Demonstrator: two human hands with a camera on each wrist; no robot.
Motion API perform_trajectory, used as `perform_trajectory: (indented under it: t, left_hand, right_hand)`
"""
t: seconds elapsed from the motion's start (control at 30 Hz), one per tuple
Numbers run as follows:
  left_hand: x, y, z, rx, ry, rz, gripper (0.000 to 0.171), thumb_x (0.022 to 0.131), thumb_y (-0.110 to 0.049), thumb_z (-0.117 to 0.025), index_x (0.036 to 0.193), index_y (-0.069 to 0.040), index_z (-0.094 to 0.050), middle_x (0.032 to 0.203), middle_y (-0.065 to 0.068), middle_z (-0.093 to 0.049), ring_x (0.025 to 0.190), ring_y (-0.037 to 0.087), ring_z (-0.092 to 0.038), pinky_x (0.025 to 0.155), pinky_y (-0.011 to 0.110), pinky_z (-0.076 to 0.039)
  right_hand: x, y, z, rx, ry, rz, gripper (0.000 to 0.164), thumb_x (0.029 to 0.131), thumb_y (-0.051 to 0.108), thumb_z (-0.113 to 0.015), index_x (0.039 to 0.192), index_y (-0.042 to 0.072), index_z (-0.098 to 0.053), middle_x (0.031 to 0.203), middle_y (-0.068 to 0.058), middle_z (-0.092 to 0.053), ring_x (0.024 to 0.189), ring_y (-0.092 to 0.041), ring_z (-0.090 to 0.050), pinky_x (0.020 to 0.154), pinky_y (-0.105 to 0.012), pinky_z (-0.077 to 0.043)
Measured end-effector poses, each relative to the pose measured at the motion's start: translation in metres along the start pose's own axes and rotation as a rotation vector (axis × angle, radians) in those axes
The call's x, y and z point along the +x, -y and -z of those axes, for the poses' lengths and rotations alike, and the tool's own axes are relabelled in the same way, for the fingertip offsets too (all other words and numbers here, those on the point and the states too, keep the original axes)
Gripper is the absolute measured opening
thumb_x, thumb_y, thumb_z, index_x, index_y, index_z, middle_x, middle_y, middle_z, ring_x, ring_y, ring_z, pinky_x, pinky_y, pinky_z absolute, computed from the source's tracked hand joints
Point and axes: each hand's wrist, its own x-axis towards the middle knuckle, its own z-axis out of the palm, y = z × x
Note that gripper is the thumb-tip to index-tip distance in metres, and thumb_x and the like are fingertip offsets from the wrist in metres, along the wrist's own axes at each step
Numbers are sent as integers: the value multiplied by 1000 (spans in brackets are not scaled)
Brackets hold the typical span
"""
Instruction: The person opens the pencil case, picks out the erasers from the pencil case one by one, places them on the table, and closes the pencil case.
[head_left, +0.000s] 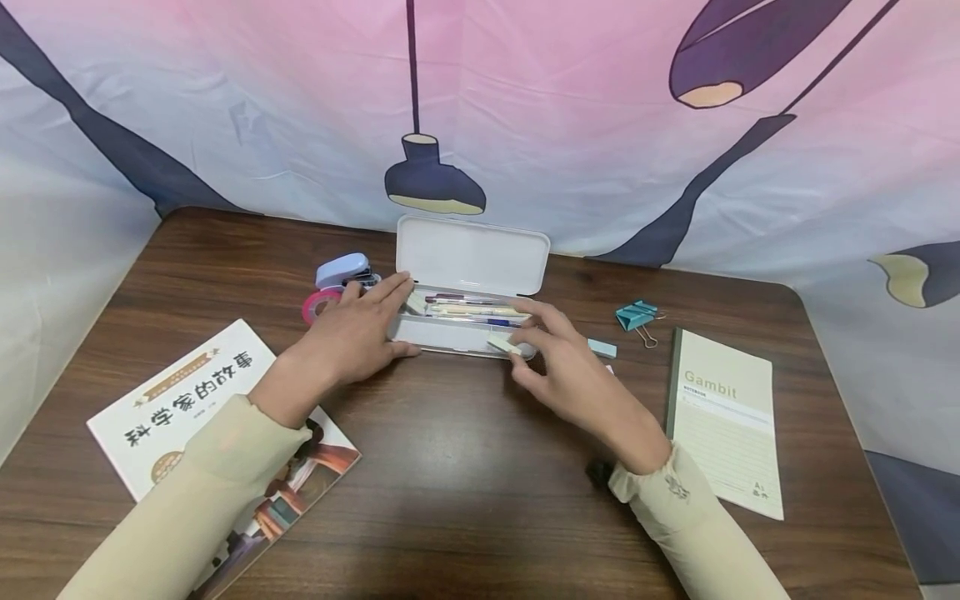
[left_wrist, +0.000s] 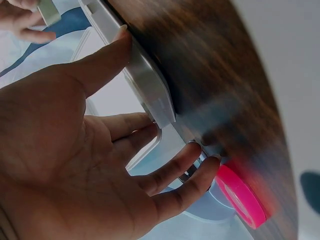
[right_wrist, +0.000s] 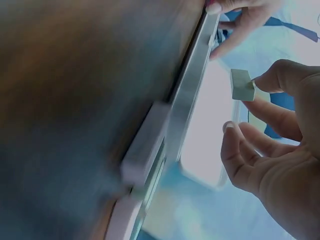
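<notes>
An open white pencil case [head_left: 450, 333] stands at the back middle, its lid [head_left: 472, 254] raised. Several pens [head_left: 480, 310] and a pale block [head_left: 416, 302] lie inside. My left hand [head_left: 352, 329] holds the case's left end, thumb [left_wrist: 117, 50] at the front side and fingertips at the back corner. Over the right part of the case, my right hand [head_left: 566, 367] pinches a small pale green eraser [right_wrist: 242, 85] between thumb and fingertips. In the head view the eraser overlaps the case's front edge.
Left of the case are a light blue stapler [head_left: 343, 271] and a pink tape roll [head_left: 318, 305]. A book [head_left: 195, 392] lies under the left forearm. Rightward lie a light blue block [head_left: 602, 348], teal binder clips [head_left: 636, 315] and a notebook [head_left: 723, 425]. A cloth backdrop hangs behind.
</notes>
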Motion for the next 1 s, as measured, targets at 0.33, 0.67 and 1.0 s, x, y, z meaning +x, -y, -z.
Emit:
perform_trajectory:
  t: [0.33, 0.67, 1.0]
  left_hand:
    - [-10, -15, 17, -1, 17, 9, 104, 104, -60, -79, 183, -15, -28, 193, 8, -26, 152, 55, -45, 119, 82, -47]
    - [-19, -31, 32, 6, 39, 24, 100, 106, -50, -80, 182, -9, -30, 192, 12, -27, 153, 57, -45, 120, 81, -47]
    - [-16, -27, 26, 4, 22, 21, 102, 105, -56, -80, 182, -12, -30, 192, 10, -27, 153, 57, -45, 120, 81, -47]
  right_hand:
    - [-47, -23, 22, -39, -20, -49, 22, 98, -1, -79, 119, 3, -84, 154, -18, -66, 103, -24, -77, 87, -41, -63]
    - [-81, -39, 31, -119, -67, -78, 20, 93, -1, -82, 112, 3, -85, 147, -18, -69, 123, -34, -75, 94, -53, -62]
    - [-100, -50, 33, -148, -81, -72, 21, 89, -4, -84, 110, 3, -85, 144, -20, -70, 135, -43, -70, 103, -57, -57]
